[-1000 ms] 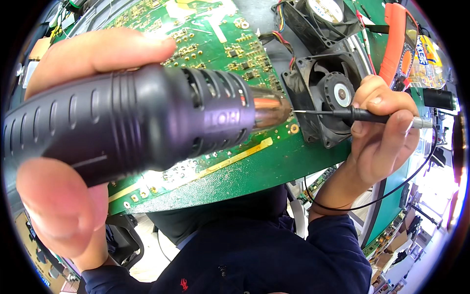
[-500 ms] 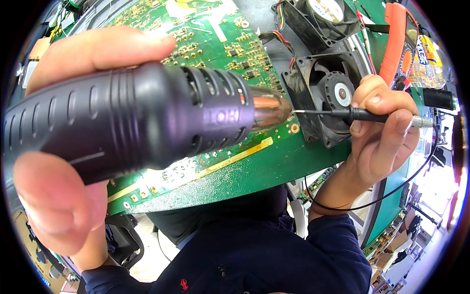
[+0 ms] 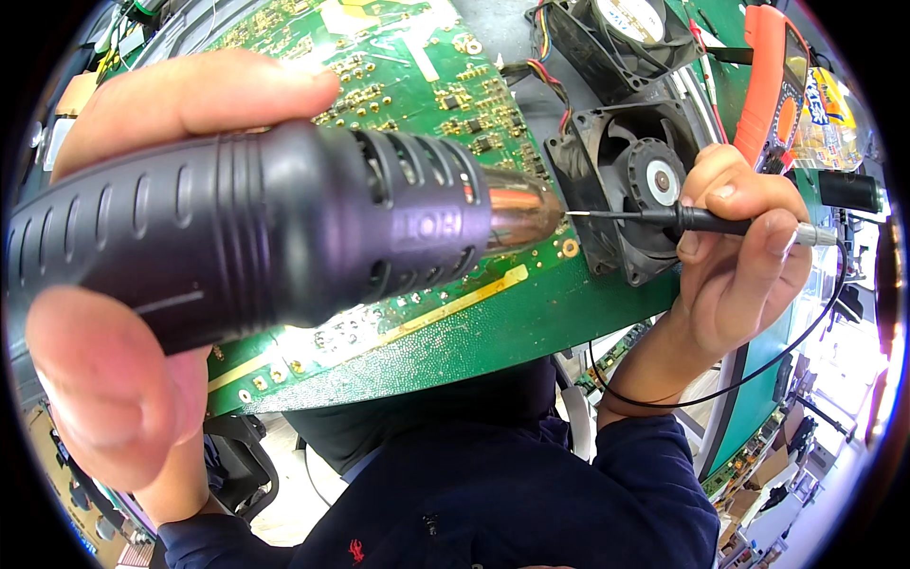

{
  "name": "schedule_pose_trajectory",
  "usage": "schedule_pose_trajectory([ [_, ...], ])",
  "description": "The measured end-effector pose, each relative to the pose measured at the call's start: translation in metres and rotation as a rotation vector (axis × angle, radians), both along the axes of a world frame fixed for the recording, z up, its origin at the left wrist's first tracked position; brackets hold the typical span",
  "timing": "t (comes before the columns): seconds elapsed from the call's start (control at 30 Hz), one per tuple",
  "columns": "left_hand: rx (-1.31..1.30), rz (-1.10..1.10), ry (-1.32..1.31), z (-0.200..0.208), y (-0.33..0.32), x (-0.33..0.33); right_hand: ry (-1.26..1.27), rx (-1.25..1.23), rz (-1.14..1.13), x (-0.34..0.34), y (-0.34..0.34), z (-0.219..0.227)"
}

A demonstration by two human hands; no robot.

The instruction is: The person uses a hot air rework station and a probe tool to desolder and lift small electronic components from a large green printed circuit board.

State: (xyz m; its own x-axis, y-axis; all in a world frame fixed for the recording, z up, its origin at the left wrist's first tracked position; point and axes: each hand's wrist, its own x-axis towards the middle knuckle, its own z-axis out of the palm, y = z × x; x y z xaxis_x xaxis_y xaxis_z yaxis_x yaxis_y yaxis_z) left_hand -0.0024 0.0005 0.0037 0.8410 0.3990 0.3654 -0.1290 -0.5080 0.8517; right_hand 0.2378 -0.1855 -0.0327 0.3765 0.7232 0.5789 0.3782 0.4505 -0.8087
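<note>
Bkgd: cluttered workshop, bright at the R side, w/ a green tabletop point(image 3: 752, 379) showing lower R. Going L to R: the left hand point(image 3: 109, 384) is clamped round the black heat gun point(image 3: 294, 223), big & close to the cam, lying across the view above the green PCB point(image 3: 464, 341). Its metal nozzle point(image 3: 519, 211) points R, toward the PCB's R edge. Just past that edge sit two black fans, one lower point(image 3: 654, 180), one upper point(image 3: 621, 38) (label up, coloured wires at its side). The right hand point(image 3: 744, 275) pinches a thin black probe point(image 3: 711, 221) betw. fingers & thumb, tip aimed L, just beside the nozzle mouth; can't tell if tip & nozzle touch, or if either touches the PCB. Hands are well apart. Far R: orange meter point(image 3: 766, 76), yellow bag point(image 3: 831, 109). Vs. 1 sec ago, v. little change: L thumb a bit higher in view, gun & probe approx. where they were, so the tip-to-nozzle hold looks steady.
</note>
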Motion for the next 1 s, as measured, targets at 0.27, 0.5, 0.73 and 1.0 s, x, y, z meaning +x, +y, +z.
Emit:
schedule_pose_trajectory([
  [0.27, -0.078, -0.018, -0.020, -0.006, 0.001, 0.002, 0.002, -0.014, -0.025, -0.001, -0.004, 0.000],
  [0.5, -0.092, 0.060, 0.015, 0.006, -0.005, -0.005, 0.001, 0.010, 0.011, -0.002, 0.001, 0.004],
  [0.73, -0.072, -0.030, -0.013, -0.006, 0.002, 0.002, -0.019, -0.003, -0.006, 0.000, -0.004, 0.000],
  [1.0, -0.122, 0.039, -0.031, -0.006, -0.001, 0.002, -0.031, 0.007, 0.004, 0.002, -0.001, -0.001],
])
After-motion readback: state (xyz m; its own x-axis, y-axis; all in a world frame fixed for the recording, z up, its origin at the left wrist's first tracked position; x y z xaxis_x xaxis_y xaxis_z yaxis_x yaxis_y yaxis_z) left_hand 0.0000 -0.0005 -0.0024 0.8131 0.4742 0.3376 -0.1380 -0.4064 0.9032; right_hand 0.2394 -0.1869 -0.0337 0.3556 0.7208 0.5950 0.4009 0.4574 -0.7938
